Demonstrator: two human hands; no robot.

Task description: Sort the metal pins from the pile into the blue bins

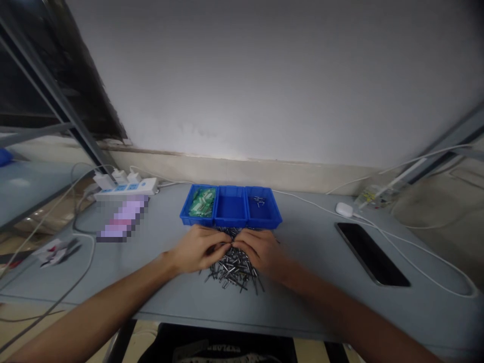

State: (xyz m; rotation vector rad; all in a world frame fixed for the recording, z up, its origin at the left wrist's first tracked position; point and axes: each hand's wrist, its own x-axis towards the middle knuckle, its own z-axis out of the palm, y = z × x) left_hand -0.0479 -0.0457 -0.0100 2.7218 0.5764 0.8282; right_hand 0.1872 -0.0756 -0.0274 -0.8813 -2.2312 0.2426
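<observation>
A loose pile of small, thin metal pins [232, 269] lies on the grey table in front of me. Over the pile's far part, my left hand [200, 247] and my right hand [260, 249] meet with their fingertips together. Each hand's fingers are closed in a pinch; whatever is between them is too small to make out. Just beyond the hands stand three joined blue bins. Green-tinted plastic packets fill the left bin [184, 214], bare floor shows in the middle bin [231, 206], and several short metal pins rest in the right bin [270, 214].
A black phone [372, 254] lies at the right beside a white charger [344, 209] and its cable. On the left are a power strip [126, 187] with plugs, a pixelated purple-screened device [124, 219] and a crumpled packet [53, 252]. A wall [264, 101] rises behind the table.
</observation>
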